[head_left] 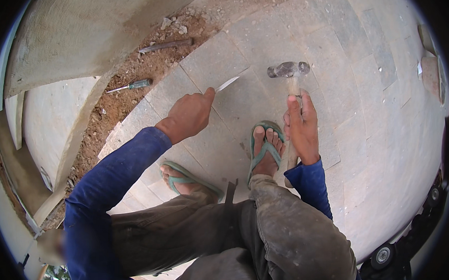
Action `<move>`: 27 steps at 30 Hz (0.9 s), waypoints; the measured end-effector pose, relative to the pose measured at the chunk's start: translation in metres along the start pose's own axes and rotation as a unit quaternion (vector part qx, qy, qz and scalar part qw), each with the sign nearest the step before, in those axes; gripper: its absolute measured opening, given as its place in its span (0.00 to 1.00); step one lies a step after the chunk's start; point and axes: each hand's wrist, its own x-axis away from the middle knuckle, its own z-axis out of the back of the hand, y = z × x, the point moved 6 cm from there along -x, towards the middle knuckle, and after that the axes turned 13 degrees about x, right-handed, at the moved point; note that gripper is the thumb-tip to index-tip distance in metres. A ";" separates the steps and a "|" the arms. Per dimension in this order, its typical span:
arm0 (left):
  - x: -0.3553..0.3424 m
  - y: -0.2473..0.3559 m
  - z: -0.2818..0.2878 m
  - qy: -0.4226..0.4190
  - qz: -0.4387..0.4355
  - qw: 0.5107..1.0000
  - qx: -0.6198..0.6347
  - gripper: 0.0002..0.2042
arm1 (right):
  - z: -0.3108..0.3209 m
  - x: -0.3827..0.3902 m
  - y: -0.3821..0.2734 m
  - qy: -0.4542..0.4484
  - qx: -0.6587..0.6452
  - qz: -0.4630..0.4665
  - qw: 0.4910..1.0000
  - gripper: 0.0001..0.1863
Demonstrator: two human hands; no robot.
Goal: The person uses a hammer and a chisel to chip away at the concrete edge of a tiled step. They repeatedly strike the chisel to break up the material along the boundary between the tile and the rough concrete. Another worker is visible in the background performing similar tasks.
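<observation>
My left hand (190, 116) is closed round a slim tool with a pale pointed blade (227, 83) angled up to the right over the pavers. In my right hand (302, 128) is a hammer, gripped on its wooden handle just below the dark metal head (287, 69). Below and between my hands are my feet in green flip-flops (192, 181), with my dusty trousers across the lower part of the view.
A screwdriver (141, 84) and a worn metal bar (166, 46) lie on a strip of reddish dirt (108, 112) beside a plastered wall (68, 38) at left. Stone pavers (361, 111) stretch rightward toward a dark vehicle's wheel (383, 256) at lower right.
</observation>
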 end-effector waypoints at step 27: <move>0.024 -0.025 -0.012 -0.006 0.015 0.997 0.078 0.14 | -0.013 0.005 0.004 -0.026 -0.007 -0.008 1.000 0.29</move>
